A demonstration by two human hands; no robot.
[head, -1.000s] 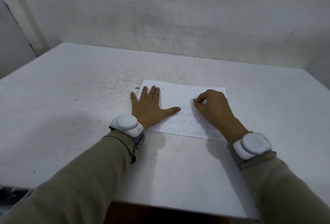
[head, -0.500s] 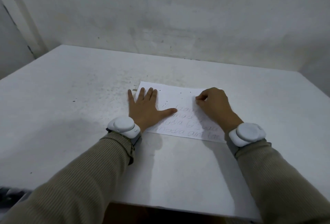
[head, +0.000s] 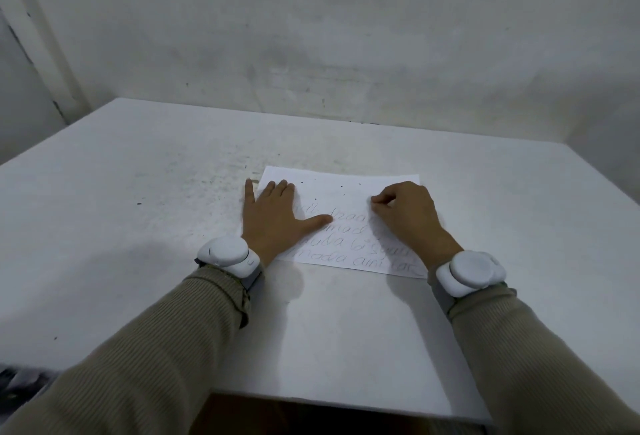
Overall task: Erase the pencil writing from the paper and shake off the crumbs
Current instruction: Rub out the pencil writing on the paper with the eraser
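One paper point(head: 334, 192) lay flat on the white tabletop point(head: 138, 233), about the middle, long side toward me. Pencil writing point(head: 349, 247) ran across its near half in roughly four lines, and the far strip looked blank. A few dark crumbs point(head: 316, 199) dotted that far part of the sheet.

Left grip point(head: 273, 216), a bare hand, lay flat on the paper's left part. Fingers were straight and the thumb spread out to the right over the writing. The little finger sat off the sheet's edge on the tabletop. It pressed down and clasped nothing.

Right grip point(head: 408, 216), also bare, rested on the paper's right part, knuckles up. Its fingers point(head: 384, 198) were curled, tips bunched together down on the sheet beside the top line of writing. I could not tell whether anything sat between those tips; too small and hidden. The two grips were apart, with writing showing between them.

Each wrist carried a white rounded wrist unit, left point(head: 228, 254) and right point(head: 467, 270). Beige ribbed sleeves point(head: 156, 348) ran back toward me. More dark specks point(head: 138, 203) were scattered on the tabletop left of the sheet. A pale scuffed wall point(head: 346, 36) stood behind the far edge.
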